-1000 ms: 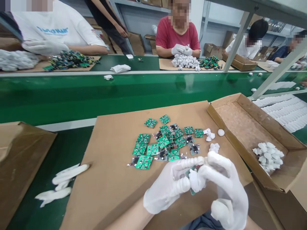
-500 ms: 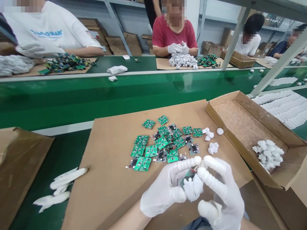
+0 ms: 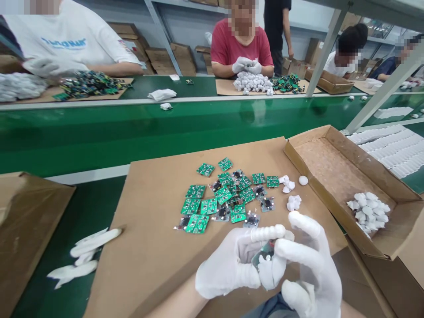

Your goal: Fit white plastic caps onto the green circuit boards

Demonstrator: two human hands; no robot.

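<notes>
I see both hands in white gloves held together low in the head view, above the near edge of a cardboard sheet (image 3: 155, 247) laid on the tabletop. My left hand (image 3: 232, 265) and right hand (image 3: 308, 265) are clamped on one small circuit board (image 3: 265, 255), pinched between the fingertips; only a dark and green sliver of it shows between the gloves. A white plastic piece (image 3: 270, 271) sits just below the board, pressed against it by the thumbs. Whether the two parts are joined I cannot tell.

On the sheet beyond the hands lies a loose pile of green circuit boards (image 3: 228, 196), some face up, some showing dark components. Just right of that pile are a few white plastic caps (image 3: 291, 192), apart from one another. A shallow cardboard box (image 3: 334, 141) stands to the right, touching the sheet's edge, with a heap of white caps (image 3: 369, 212) in its near corner.

To the left, on the green surface, lie spare white gloves (image 3: 84, 254) beside another cardboard box (image 3: 29, 221). A green conveyor belt (image 3: 132, 132) runs across beyond the sheet. On its far side, a person in a red shirt (image 3: 243, 46) holds gloved hands together over a pile of white parts (image 3: 253, 83).
</notes>
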